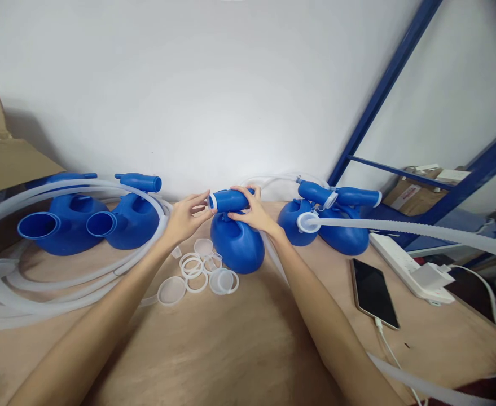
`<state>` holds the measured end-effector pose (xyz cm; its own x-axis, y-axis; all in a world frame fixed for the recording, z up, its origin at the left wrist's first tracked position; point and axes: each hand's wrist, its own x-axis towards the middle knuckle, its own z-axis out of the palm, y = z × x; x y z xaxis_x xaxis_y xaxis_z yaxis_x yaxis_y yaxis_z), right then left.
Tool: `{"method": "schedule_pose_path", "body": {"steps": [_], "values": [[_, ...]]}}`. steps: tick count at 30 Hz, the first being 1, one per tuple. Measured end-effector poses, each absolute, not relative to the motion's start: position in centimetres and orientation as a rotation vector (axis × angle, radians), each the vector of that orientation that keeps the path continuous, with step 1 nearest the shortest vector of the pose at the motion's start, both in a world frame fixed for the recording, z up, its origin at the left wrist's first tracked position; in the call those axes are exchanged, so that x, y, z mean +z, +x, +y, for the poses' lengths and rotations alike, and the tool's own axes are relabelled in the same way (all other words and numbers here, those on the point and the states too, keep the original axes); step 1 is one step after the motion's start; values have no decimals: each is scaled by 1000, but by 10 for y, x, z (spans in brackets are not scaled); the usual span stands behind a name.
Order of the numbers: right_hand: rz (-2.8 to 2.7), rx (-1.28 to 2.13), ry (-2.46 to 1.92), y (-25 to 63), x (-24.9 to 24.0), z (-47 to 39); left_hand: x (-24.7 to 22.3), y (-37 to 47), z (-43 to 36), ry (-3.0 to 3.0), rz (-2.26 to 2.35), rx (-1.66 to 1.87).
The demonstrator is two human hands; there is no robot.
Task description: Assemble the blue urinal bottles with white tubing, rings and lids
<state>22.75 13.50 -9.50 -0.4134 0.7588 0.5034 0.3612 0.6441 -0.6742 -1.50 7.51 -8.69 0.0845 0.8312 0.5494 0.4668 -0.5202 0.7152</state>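
Observation:
In the middle of the table stands a blue plastic urinal bottle, its neck turned left and a white rim at its mouth. My right hand grips the neck, thumb below and fingers over the top. My left hand is closed around the mouth, thumb and fingertips on a pale cap there. Just below my left hand lie several white rings and translucent caps.
Two blue bottles with uncapped mouths and coiled translucent hoses sit left, by a cardboard box. Capped bottles with a ribbed hose stand right. A phone, power strip and blue rack are beyond.

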Motion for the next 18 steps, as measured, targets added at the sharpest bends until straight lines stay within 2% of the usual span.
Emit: {"method": "schedule_pose_path", "body": {"steps": [7, 12, 18], "values": [[-2023, 616, -853, 223, -94, 135, -96, -14, 84, 1905, 1286, 1445], [-2001, 651, -802, 221, -98, 137, -95, -11, 83, 2133, 1394, 1455], [-2101, 641, -791, 224, -89, 139, -71, -17, 72, 2422, 1514, 1229]]}}
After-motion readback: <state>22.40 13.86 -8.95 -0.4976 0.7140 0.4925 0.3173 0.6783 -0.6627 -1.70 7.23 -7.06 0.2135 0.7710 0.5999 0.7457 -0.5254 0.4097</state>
